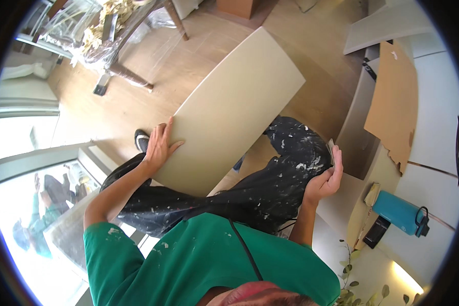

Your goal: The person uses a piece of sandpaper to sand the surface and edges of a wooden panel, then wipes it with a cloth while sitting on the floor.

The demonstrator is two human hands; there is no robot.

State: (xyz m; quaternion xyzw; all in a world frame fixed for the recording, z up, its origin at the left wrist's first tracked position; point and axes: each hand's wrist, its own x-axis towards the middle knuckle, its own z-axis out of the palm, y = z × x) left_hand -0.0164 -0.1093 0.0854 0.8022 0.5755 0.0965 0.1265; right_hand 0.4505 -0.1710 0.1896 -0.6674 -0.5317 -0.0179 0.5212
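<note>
A large pale beige panel (pixel 234 97) with a smooth face leans lengthwise between my legs, its far end tilted to the right. My left hand (pixel 160 148) holds its left edge, thumb on the face and fingers along the rim. By my right knee, my right hand (pixel 325 178) is cupped round a thin, flat greyish piece (pixel 332 151), seen almost edge-on. Its kind cannot be made out. That hand is apart from the panel. My dark trousers (pixel 270 188) carry white paint spots.
A plastic-wrapped wooden-legged table (pixel 132 76) stands far left on the wood floor (pixel 199 51). At right are a torn cardboard sheet (pixel 392 102), a blue bottle (pixel 397 211) and a black phone-like object (pixel 376 232). A window (pixel 35 204) is at left, a leafy plant (pixel 348 268) lower right.
</note>
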